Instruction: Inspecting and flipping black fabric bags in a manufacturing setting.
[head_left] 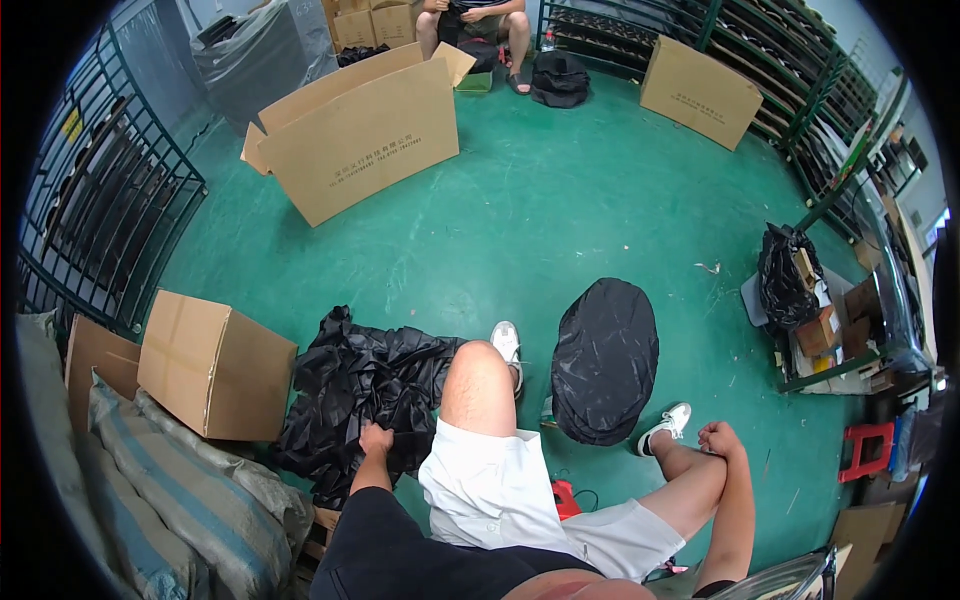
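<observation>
A crumpled heap of shiny black fabric [350, 370] lies on the floor to my left, beside my bent left knee. My left hand [376, 437] reaches down to its near edge, fingers closed on a fold. Between my white shoes stands an oval thing covered in black cloth [605, 360]; neither hand touches it. My right hand [718, 438] rests by my right knee, its fingers curled in with nothing visible in them.
A closed cardboard box [215, 365] and striped woven sacks [190, 480] stand at left. A big open carton [360, 135] is ahead. Another person [475, 25] sits at the back. Racks line both sides; a red stool [866, 452] is at right. Something red [565, 498] lies under me.
</observation>
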